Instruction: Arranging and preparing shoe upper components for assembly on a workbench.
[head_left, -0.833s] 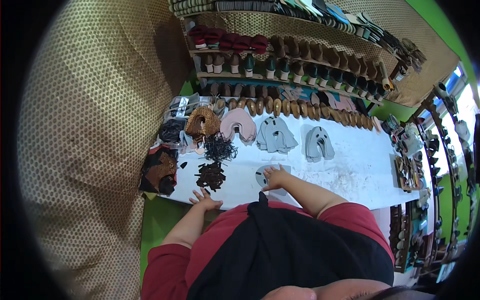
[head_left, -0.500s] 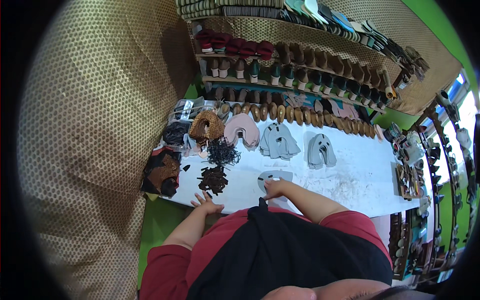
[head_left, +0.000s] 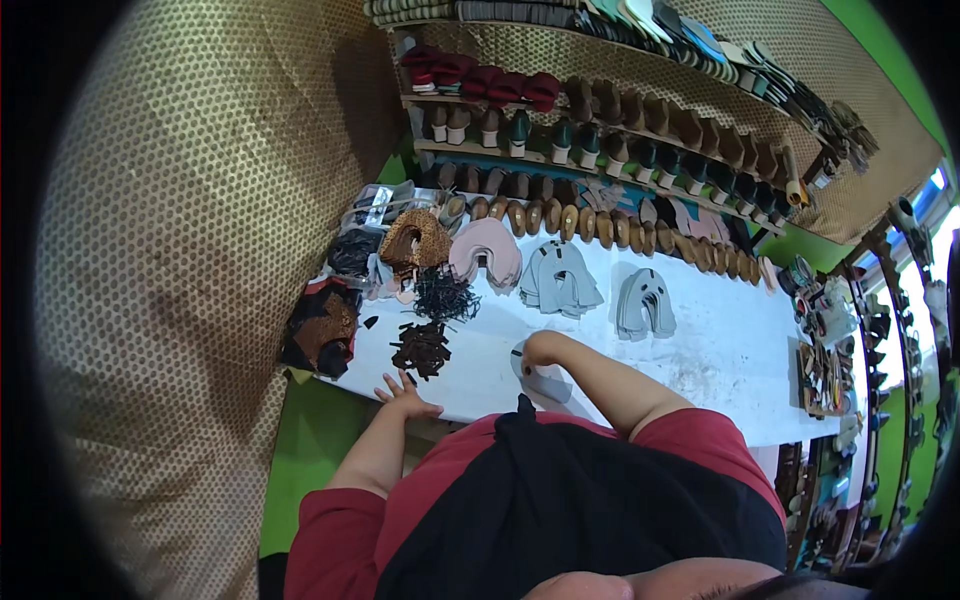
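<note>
My left hand [head_left: 408,399] rests at the table's front edge with its fingers spread. A small dark strip [head_left: 412,379] lies by its fingertips, just below a pile of dark brown strips [head_left: 421,350]. My right hand [head_left: 541,352] is bent down over a single grey curved shoe-upper piece [head_left: 552,388] and covers part of it. One black strip shows on that piece beside the hand. The right fingers are mostly hidden beneath the hand. Beyond it lie two stacks of grey U-shaped pieces, the left stack [head_left: 558,283] and the right stack [head_left: 646,303], with black strips on top.
Pink U-shaped pieces [head_left: 485,252], leopard-patterned pieces [head_left: 415,240] and a tangle of black strips [head_left: 447,294] lie left on the white table [head_left: 720,340]. Shoe lasts [head_left: 570,222] line its back edge, below shelves of shoes [head_left: 640,170]. A tool box [head_left: 825,385] stands at the right edge.
My right hand has moved up and over the grey piece, hiding more of it. My left hand has shifted slightly left, fingers still spread. The whole view has tilted a little.
</note>
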